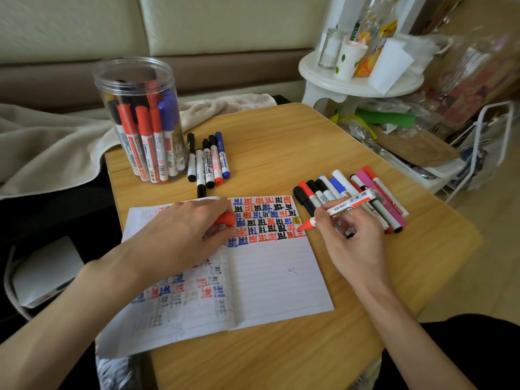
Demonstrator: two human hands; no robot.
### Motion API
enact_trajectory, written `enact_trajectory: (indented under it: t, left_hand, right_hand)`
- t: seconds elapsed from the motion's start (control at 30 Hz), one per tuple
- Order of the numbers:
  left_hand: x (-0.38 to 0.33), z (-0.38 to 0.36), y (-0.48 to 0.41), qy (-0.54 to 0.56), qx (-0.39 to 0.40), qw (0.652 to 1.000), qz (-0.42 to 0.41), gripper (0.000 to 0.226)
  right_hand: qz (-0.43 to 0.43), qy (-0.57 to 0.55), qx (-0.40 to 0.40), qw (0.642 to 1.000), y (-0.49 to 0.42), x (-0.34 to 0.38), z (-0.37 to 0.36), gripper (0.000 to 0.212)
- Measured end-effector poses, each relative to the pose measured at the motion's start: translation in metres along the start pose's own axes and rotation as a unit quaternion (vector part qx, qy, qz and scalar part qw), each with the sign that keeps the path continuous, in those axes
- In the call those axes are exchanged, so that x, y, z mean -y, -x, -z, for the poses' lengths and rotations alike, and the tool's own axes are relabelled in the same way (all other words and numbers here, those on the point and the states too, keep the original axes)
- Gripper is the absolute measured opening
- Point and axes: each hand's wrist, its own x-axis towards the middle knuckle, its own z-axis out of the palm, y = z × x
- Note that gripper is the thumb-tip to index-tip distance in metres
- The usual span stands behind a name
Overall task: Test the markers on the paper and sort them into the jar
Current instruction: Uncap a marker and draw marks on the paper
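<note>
**Red marker on the page, cap off: worktop and room status**

Worktop: small light wood-grain worktop (281, 142) with rounded corners. An open lined paper notebook (275, 277) lies across its near half, and the left page hangs over the worktop's left edge. The top of the right page is packed with rows of red, blue and black test marks. The left page shows fainter ones.

Hands: the right hand (351, 235) has its fingers curled round a white-barrelled red marker (337, 211). The marker is uncapped, with its tip touching the right page at the end of the lowest row. The left hand (180, 235) rests on the left page, fingers pinching a red cap (226, 219) near the fold.

Sorting: a clear plastic jar (140, 119) stands upright at the far-left corner of the worktop. It holds red, blue and black markers, caps up. A loose cluster of black- and blue-capped markers (209, 161) lies just right of the jar. A row of mixed red, black, blue and pink markers (365, 187) lies side by side near the right edge, just behind the right hand.

Room:
- A cream padded wall panel (211, 21) runs along the back, with a brown band under it.
- A beige blanket (50, 147) is bunched left of and behind the worktop, close to the jar.
- A white round plastic stool (357, 80) stands far right, carrying a leaf-print paper cup (349, 59) and a small glass bottle (330, 49). The other items on it are blurred.
- A white wire rack (495, 142), plastic bags and a green sheet (385, 116) sit to the right; details are blurred.
- A flat white box (45, 271) lies low on the left, below worktop level.
</note>
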Motion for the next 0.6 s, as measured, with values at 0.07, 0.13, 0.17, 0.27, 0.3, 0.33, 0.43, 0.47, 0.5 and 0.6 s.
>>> enact_trajectory:
  t: [0.07,0.13,0.17,0.27,0.3,0.33,0.43,0.47,0.5,0.6]
  left_hand:
    - [0.0000,0.0000,-0.0003,0.002,0.001,1.000,0.001,0.021]
    - [0.0001,0.0002,-0.0004,0.003,0.001,1.000,0.000,0.020]
    - [0.0001,0.0001,-0.0004,0.003,0.002,1.000,0.000,0.019]
    - [-0.0007,0.0000,-0.0005,0.003,0.001,1.000,-0.003,0.019]
    - [-0.0010,-0.0001,-0.0007,0.003,0.000,1.000,-0.004,0.019]
    - [-0.0010,0.0000,-0.0006,0.003,-0.001,1.000,-0.005,0.019]
    - [0.0002,0.0000,0.0000,0.005,-0.002,1.000,-0.006,0.019]
    - [0.0007,-0.0001,0.0000,0.005,-0.003,1.000,-0.006,0.019]
    - [0.0011,-0.0004,0.0001,0.006,-0.004,1.000,-0.007,0.019]
    - [0.0013,-0.0007,0.0000,0.007,-0.002,1.000,-0.007,0.019]
  right_hand:
    - [-0.003,-0.001,0.003,1.000,0.0005,0.0007,0.0004,0.012]
    - [-0.005,-0.002,0.007,1.000,0.0011,0.0010,0.0004,0.019]
    - [-0.006,-0.004,0.005,1.000,0.0012,0.0010,0.0003,0.022]
    - [-0.007,-0.017,-0.010,1.000,0.0001,-0.0007,0.0004,0.013]
    - [-0.008,-0.019,-0.014,1.000,-0.0002,-0.0015,0.0005,0.009]
    - [-0.010,-0.020,-0.014,1.000,-0.0003,-0.0018,0.0005,0.005]
    - [-0.006,-0.019,-0.015,1.000,0.0001,-0.0018,0.0002,0.010]
    - [-0.002,-0.016,-0.016,1.000,-0.0001,-0.0013,0.0001,0.012]
    - [0.001,-0.012,-0.016,1.000,-0.0005,-0.0015,0.0000,0.010]
    - [0.004,-0.004,-0.008,1.000,-0.0009,-0.0014,-0.0001,0.005]
